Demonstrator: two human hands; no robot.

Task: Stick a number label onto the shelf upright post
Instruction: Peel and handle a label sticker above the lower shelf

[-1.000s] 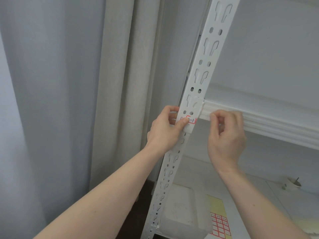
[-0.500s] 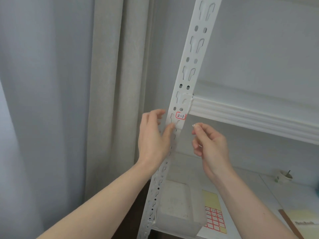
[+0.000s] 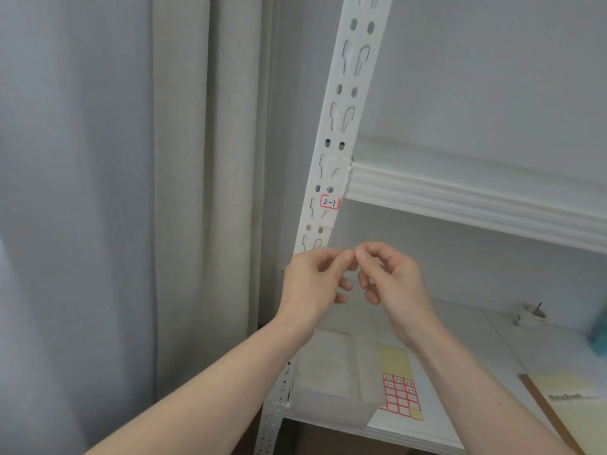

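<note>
Now one label [image 3: 329,202] sticks to one post [image 3: 345,103].

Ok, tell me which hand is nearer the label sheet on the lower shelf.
Right. The right hand hangs above the label sheet, almost straight over it. The left hand is up and further left, in front of the post.

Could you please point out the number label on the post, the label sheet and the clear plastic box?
number label [image 3: 329,202], head view, on its handwritten middle.
label sheet [image 3: 400,395], head view, on its red-bordered grid.
clear plastic box [image 3: 328,366], head view, on its top.
</note>
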